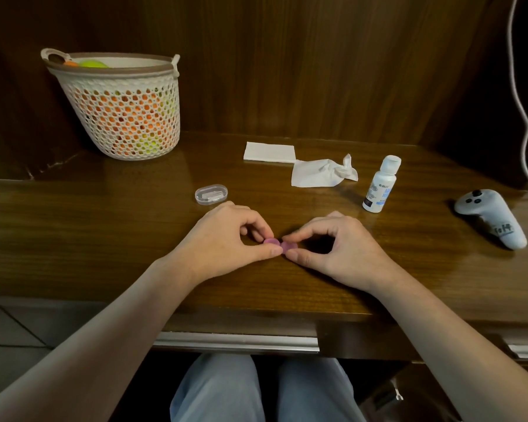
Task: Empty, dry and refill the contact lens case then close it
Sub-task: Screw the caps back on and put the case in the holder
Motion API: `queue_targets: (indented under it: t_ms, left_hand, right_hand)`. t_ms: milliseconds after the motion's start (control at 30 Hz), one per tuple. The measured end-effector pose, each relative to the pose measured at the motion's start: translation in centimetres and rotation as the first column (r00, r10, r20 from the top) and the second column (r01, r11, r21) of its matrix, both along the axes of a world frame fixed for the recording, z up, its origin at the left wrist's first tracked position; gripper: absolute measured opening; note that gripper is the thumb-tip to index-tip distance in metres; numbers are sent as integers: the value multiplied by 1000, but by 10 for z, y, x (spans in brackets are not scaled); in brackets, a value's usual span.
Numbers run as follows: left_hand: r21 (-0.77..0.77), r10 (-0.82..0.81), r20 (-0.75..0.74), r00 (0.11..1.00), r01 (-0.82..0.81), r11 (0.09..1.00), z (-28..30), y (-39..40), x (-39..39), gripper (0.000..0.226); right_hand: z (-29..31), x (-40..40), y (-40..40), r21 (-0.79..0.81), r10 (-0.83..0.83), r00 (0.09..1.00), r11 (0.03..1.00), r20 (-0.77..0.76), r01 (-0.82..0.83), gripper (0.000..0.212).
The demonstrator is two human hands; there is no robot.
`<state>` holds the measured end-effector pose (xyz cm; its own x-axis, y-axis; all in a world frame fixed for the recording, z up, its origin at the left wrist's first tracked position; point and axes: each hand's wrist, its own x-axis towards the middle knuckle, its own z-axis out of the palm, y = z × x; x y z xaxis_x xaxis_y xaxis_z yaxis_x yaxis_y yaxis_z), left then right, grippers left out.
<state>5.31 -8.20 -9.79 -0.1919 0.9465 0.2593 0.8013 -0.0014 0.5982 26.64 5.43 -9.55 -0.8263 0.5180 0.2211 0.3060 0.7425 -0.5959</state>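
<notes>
At frame centre, the left hand (226,239) and right hand (332,248) each pinch one purple cap of the lens case (280,245) on the desk (104,239). Right of centre stands a white bottle (380,185); its blue label is too blurred to read.

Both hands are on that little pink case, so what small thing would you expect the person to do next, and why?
Probably twist a cap. The left hand and right hand each pinch one pink cap of the contact lens case on the table. Whether they are opening or closing it, I cannot tell.
</notes>
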Motion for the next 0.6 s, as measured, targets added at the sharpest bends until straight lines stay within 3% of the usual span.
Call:
queue_targets:
  t_ms: [233,600]
  left_hand:
    - [33,30,-72,997,-27,999,-3,-1,6,19]
    - [11,-63,-189,980,66,998,-5,-3,11,18]
  right_hand:
    - [0,0,-3,31,-1,999,1000,-37,2,14]
    - [1,0,-2,79,-48,998,996,-37,50,8]
